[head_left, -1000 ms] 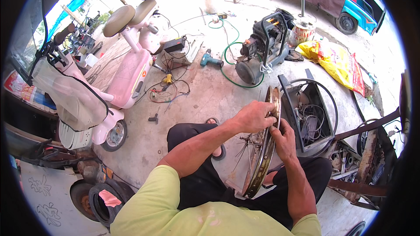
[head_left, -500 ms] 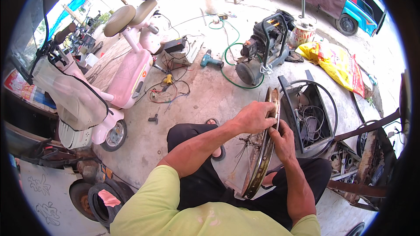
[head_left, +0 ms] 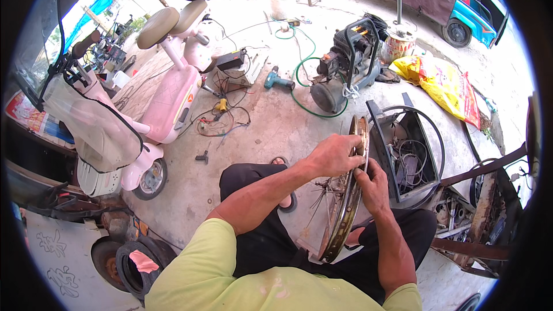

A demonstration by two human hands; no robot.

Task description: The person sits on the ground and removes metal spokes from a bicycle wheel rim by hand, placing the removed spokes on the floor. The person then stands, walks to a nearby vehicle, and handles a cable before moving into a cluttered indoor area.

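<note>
A rusty spoked wheel rim [head_left: 348, 207] stands upright between my knees, seen nearly edge-on. My left hand [head_left: 334, 154] grips the rim's upper part from the left side. My right hand [head_left: 374, 183] presses on the rim's right side just below, fingers curled against the metal. Thin spokes [head_left: 324, 196] fan out to the left of the rim. Whether a small tool sits in either hand cannot be told.
A pink scooter [head_left: 167, 92] stands at left. An air compressor [head_left: 345, 63] with green hose [head_left: 302, 80], a cordless drill [head_left: 278, 80], a black crate [head_left: 403, 155] of parts, a yellow sack [head_left: 443, 83] and loose wires [head_left: 222, 121] lie on the concrete ahead. A tyre [head_left: 135, 265] lies at lower left.
Both hands have stayed on the rim's upper part; my right hand has shifted slightly along it. Nothing else has moved.
</note>
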